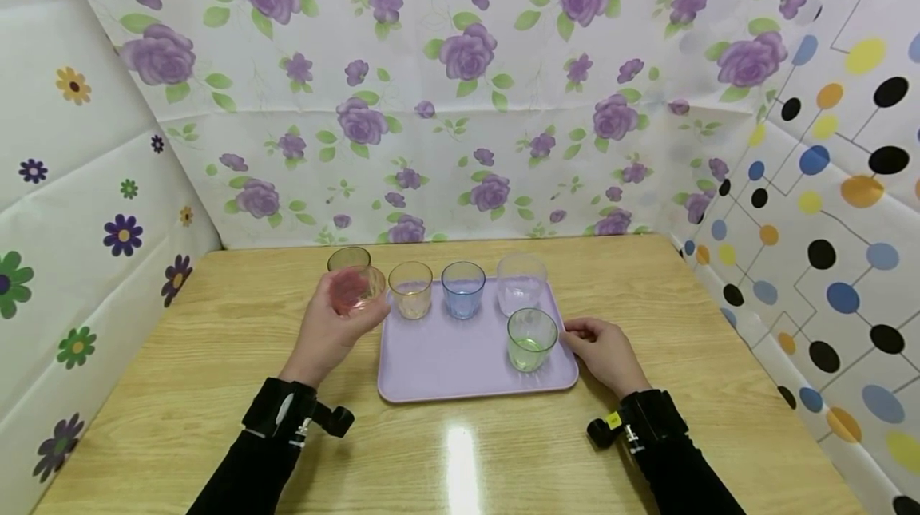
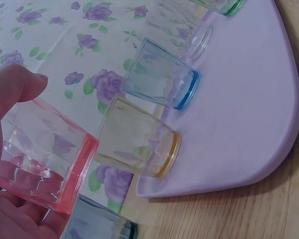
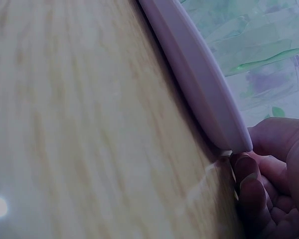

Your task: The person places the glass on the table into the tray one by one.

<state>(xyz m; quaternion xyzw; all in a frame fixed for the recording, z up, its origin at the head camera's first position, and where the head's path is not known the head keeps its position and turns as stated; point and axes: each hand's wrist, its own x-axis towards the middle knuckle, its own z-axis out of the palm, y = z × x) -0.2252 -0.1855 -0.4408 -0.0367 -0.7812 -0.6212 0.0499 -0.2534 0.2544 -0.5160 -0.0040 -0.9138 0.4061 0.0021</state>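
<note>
My left hand [image 1: 334,331] grips a pink-tinted glass [image 2: 47,164] above the table, just left of the lilac tray [image 1: 453,359]. Behind that hand a dark-tinted glass [image 1: 349,258] stands on the table, partly hidden. With thumb and curled fingers, my right hand [image 1: 604,351] pinches the tray's right edge. Along the tray's back stand a yellow glass [image 1: 411,290], a blue glass [image 1: 463,289] and a clear glass [image 1: 521,283]. A green glass [image 1: 532,339] stands in front of the clear one, near the right hand.
A wooden table [image 1: 216,323] carries everything. Purple-rose cloth [image 1: 467,52] hangs behind its back edge. Flowered cloth [image 1: 72,180] lines the left side, and dotted cloth [image 1: 812,219] the right.
</note>
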